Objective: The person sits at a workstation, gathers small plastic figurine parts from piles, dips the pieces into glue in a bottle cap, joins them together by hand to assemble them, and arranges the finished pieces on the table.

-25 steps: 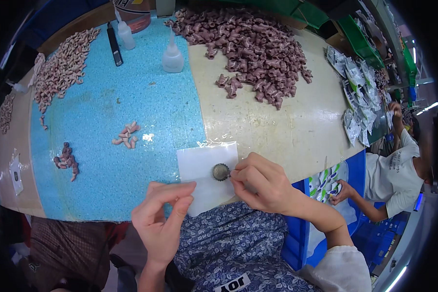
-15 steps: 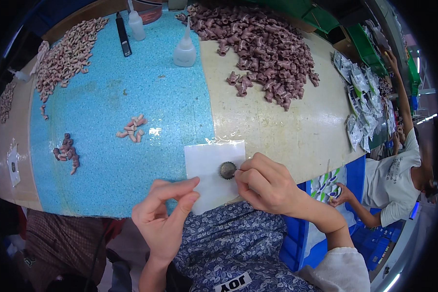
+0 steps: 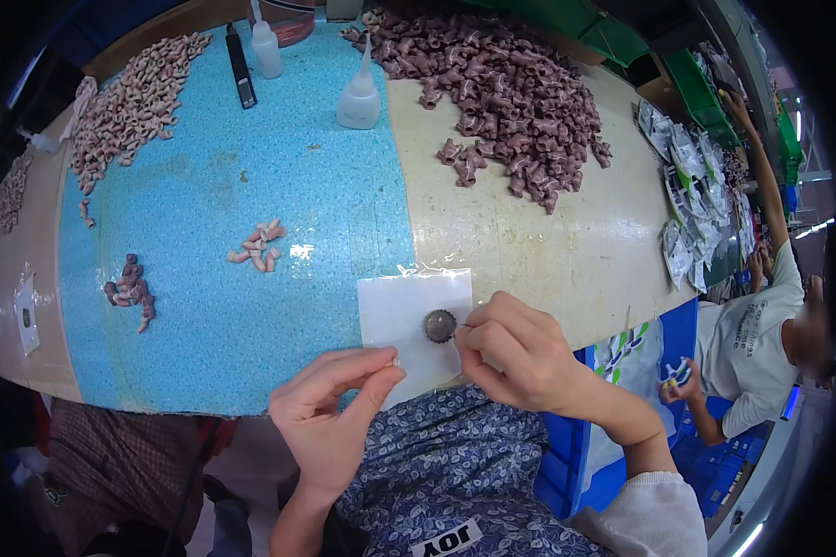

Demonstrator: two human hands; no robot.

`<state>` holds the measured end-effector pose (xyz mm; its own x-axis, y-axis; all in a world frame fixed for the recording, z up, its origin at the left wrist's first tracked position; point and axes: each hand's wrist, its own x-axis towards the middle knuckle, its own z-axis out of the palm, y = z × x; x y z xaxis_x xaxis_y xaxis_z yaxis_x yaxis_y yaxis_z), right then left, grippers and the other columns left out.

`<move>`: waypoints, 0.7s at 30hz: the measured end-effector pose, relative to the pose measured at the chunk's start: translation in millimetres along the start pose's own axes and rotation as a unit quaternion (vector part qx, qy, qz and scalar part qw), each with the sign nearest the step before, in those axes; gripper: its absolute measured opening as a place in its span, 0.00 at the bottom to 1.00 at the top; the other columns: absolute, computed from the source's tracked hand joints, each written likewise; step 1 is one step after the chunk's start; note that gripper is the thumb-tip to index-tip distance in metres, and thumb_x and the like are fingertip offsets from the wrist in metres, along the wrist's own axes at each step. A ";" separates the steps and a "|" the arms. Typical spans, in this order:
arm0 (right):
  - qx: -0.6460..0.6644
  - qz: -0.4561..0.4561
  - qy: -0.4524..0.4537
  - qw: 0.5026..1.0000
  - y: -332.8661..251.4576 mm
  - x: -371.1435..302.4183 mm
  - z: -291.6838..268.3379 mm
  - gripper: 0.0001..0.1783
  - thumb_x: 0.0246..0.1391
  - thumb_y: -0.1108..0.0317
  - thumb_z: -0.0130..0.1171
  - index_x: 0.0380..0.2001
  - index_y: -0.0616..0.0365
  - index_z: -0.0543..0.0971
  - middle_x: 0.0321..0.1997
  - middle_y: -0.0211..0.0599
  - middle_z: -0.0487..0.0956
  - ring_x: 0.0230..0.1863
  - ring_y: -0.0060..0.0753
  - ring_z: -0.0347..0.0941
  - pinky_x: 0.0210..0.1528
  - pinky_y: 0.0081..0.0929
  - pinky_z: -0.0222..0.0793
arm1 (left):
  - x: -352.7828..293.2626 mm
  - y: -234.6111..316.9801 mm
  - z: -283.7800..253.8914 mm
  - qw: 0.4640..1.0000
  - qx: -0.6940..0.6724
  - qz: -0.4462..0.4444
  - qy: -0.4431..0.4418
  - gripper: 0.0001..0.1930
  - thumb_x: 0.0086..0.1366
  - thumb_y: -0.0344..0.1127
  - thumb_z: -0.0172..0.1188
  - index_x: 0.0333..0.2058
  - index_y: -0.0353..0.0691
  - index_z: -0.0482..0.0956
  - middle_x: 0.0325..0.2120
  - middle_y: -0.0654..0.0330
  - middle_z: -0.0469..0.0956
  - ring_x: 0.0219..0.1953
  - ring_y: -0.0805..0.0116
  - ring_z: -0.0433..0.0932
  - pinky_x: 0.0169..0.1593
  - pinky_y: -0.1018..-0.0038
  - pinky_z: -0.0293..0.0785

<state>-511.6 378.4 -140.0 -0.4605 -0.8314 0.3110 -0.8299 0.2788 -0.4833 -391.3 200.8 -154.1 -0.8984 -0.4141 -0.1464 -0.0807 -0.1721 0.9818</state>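
Right fingers, cap just left, on sheet

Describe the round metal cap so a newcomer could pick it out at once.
Where the big blue mat meets the beige tabletop, a white sheet lies at the near edge. Against the sheet's right half, just left of the right hand, is the cap. It is round and dark grey with a crimped rim, unlike the pale pinkish tubes clustered to its upper left.

The table carries a brown heap and a white sheet.
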 end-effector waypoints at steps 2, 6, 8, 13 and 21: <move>0.019 0.011 0.029 0.999 -3.1 0.3 -3.0 0.11 0.37 0.82 0.63 0.28 0.64 0.73 0.27 0.37 0.72 0.27 0.37 0.72 0.25 0.29 0.69 | -0.1 -1.6 4.5 0.999 -0.016 -0.016 0.024 0.10 0.56 0.15 0.65 0.38 0.29 0.83 0.36 0.51 0.82 0.37 0.70 0.82 0.40 0.78 0.81; 0.145 0.145 0.063 0.977 -13.1 -2.0 -11.4 0.08 0.43 0.83 0.63 0.29 0.65 0.75 0.25 0.36 0.75 0.22 0.29 0.72 0.23 0.22 0.67 | -1.0 -5.9 14.8 0.999 -0.045 0.009 0.015 0.10 0.57 0.15 0.64 0.39 0.28 0.83 0.37 0.52 0.81 0.38 0.70 0.82 0.42 0.78 0.81; 0.180 0.188 0.067 0.963 -14.4 -5.6 -12.6 0.07 0.46 0.82 0.64 0.29 0.65 0.76 0.24 0.35 0.76 0.21 0.24 0.71 0.23 0.20 0.66 | -1.2 -6.3 20.2 0.999 -0.037 0.012 0.009 0.09 0.58 0.16 0.63 0.38 0.28 0.83 0.37 0.52 0.81 0.38 0.70 0.82 0.42 0.78 0.81; 0.290 0.247 0.079 0.921 -17.7 -10.2 -13.9 0.09 0.48 0.86 0.62 0.31 0.66 0.74 0.32 0.40 0.78 0.29 0.22 0.71 0.30 0.18 0.67 | -3.6 -9.0 28.9 0.998 -0.066 -0.009 0.007 0.08 0.61 0.16 0.60 0.40 0.26 0.79 0.38 0.52 0.82 0.39 0.71 0.82 0.45 0.78 0.79; 0.370 0.249 0.113 0.888 -24.8 -9.1 -16.1 0.09 0.49 0.88 0.60 0.32 0.67 0.74 0.34 0.43 0.78 0.34 0.28 0.74 0.36 0.23 0.69 | -4.9 -7.2 33.5 0.996 -0.091 -0.007 0.015 0.08 0.60 0.17 0.62 0.39 0.26 0.80 0.37 0.50 0.82 0.41 0.69 0.81 0.47 0.77 0.78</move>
<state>-491.9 386.7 -117.6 -0.8334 -0.5521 0.0236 -0.1091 0.1226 -0.9864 -400.8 234.0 -156.3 -0.8837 -0.4371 -0.1673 -0.0121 -0.3360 0.9418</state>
